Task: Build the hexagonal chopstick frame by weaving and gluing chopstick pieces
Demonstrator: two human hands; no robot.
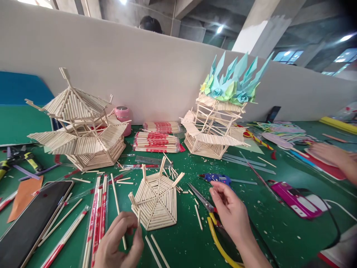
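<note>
My left hand (119,240) pinches a short piece of wooden stick (139,217) upright between thumb and fingertips. It is at the near left edge of a hexagonal stick panel (157,203), which lies flat with several short posts standing at its rim. My right hand (231,214) is right of the panel, its thumb and fingers drawn together; whether anything is between them is hidden. Beside it lie scissors (203,198) with open blades, a yellow-handled tool (219,243) partly under the wrist, and a blue glue gun (216,178) just beyond the fingertips.
Stick pavilions stand at the back left (83,130) and back right (216,126), the latter topped with folded paper (232,83). Between them are wrapped stick bundles (156,142). A phone (36,219) lies left; a magenta device (295,199) lies right. Another person's hand (326,154) is far right.
</note>
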